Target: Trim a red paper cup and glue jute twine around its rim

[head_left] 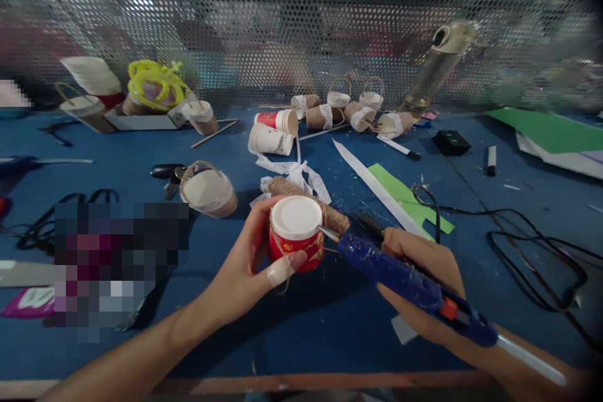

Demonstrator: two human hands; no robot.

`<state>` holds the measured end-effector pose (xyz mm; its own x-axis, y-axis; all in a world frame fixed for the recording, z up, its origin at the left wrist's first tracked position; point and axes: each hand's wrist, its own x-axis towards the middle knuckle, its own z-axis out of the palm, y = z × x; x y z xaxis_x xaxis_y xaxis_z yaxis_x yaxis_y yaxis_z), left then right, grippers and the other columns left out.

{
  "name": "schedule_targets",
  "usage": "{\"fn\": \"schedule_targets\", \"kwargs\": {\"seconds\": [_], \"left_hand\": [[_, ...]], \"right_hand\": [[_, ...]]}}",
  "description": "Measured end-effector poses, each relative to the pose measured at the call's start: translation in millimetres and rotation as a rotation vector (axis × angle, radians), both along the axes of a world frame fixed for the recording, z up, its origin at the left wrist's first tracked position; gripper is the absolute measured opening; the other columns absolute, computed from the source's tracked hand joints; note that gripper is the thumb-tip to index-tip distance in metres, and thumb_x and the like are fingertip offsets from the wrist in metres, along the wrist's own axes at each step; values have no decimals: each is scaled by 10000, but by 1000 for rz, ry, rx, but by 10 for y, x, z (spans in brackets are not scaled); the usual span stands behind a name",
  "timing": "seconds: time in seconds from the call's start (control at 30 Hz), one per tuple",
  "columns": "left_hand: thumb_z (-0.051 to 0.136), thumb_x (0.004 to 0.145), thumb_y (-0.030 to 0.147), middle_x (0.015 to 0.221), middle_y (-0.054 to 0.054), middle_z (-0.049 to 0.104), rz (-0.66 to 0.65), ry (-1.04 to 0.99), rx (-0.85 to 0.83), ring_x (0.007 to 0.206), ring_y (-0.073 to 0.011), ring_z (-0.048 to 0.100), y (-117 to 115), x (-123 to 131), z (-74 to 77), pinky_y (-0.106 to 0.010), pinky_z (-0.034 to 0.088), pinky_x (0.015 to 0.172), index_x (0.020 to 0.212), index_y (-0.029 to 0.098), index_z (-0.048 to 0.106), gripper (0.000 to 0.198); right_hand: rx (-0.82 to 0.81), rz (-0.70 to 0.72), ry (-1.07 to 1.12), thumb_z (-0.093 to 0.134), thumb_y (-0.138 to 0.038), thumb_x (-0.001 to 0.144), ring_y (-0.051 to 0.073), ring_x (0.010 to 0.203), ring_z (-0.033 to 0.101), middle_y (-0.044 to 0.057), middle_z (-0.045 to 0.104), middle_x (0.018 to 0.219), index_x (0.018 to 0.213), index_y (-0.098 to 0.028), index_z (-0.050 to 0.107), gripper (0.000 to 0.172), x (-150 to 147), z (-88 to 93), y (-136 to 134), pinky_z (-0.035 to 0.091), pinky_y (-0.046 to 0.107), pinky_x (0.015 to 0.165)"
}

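Observation:
My left hand [257,257] is wrapped round a red paper cup [294,248] with a white base facing up and gold print on its side. A bandage or tape strip circles the thumb, and a thin strand of twine hangs by it. My right hand [424,270] grips a blue hot glue gun [391,270] with an orange switch. From its rear end sticks a pale glue stick [532,358]. The metal nozzle [328,233] points at the cup's side just below the rim; whether it touches I cannot tell. Behind the cup lies a roll of brown twine [334,217].
White lace ribbon [296,173] and stacked paper cups [271,139] lie beyond my hands. A twine-handled cup [210,191] stands left; several small baskets [360,116] sit at the back. A black cable [532,217] runs right, near green paper [541,129]. A perforated metal screen [226,31] closes the back.

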<state>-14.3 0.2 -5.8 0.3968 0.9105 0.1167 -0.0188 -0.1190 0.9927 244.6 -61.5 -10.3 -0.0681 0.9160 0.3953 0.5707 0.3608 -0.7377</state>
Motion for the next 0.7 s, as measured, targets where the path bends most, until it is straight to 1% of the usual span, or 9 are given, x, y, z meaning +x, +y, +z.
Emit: {"fn": "schedule_targets", "kwargs": {"seconds": [0.1, 0.2, 0.3, 0.4, 0.47, 0.53, 0.6, 0.7], "left_hand": [[819, 888, 374, 1464, -88, 657, -5, -2, -44, 1367, -330, 628, 2, 3, 35, -435, 556, 1135, 1390, 312, 573, 563], [817, 881, 418, 1500, -111, 643, -15, -6, -90, 1380, -359, 619, -1, 4, 53, -458, 561, 1131, 1438, 299, 554, 627], [818, 871, 449, 1519, -118, 632, 6, 19, -114, 1387, -378, 610, -1, 6, 51, -481, 558, 1133, 1467, 290, 544, 675], [837, 854, 437, 1475, -97, 661, 13, 26, -80, 1364, -359, 628, 3, 10, 49, -459, 563, 1122, 1416, 294, 575, 637], [851, 847, 404, 1451, -76, 667, 14, 26, -41, 1348, -335, 636, 5, 18, 45, -436, 565, 1113, 1385, 311, 584, 609], [858, 844, 380, 1419, -64, 671, 13, 30, -14, 1314, -314, 652, 6, 32, 36, -426, 571, 1093, 1369, 322, 579, 598], [865, 839, 370, 1377, -59, 678, 27, 45, 8, 1276, -298, 667, 8, 55, 26, -424, 573, 1076, 1358, 322, 567, 600], [874, 828, 379, 1324, -60, 676, 91, 106, 64, 1240, -289, 667, 12, 108, 17, -440, 549, 1084, 1330, 300, 562, 596]], "right_hand": [[-13, 16, 27, 646, -168, 820, 140, 538, 343, -53, 367, 606, 733, -254, 317, 350, 21, 0, -9, 244, 318, 528], [-9, 32, 22, 634, -153, 811, 142, 547, 339, -51, 355, 613, 739, -251, 302, 353, 35, 18, -22, 245, 323, 539], [-64, 35, -28, 639, -155, 813, 134, 540, 372, -51, 385, 622, 735, -251, 330, 333, 50, 57, -17, 273, 316, 532], [-138, -16, -42, 647, -156, 828, 127, 522, 409, -56, 416, 605, 725, -251, 399, 285, 71, 109, 17, 291, 295, 501], [-156, -72, 8, 635, -138, 839, 136, 547, 454, -48, 458, 630, 740, -251, 444, 243, 79, 137, 44, 325, 292, 511], [-124, -117, 74, 636, -142, 873, 152, 596, 514, -34, 519, 678, 776, -255, 493, 206, 69, 146, 59, 390, 301, 555], [-92, -140, 120, 663, -187, 921, 159, 607, 553, -32, 563, 693, 826, -264, 545, 170, 33, 126, 58, 444, 313, 593], [-103, -119, 233, 753, -274, 925, 164, 620, 625, -23, 647, 765, 890, -273, 593, 164, -73, 61, 29, 515, 326, 622]]}}
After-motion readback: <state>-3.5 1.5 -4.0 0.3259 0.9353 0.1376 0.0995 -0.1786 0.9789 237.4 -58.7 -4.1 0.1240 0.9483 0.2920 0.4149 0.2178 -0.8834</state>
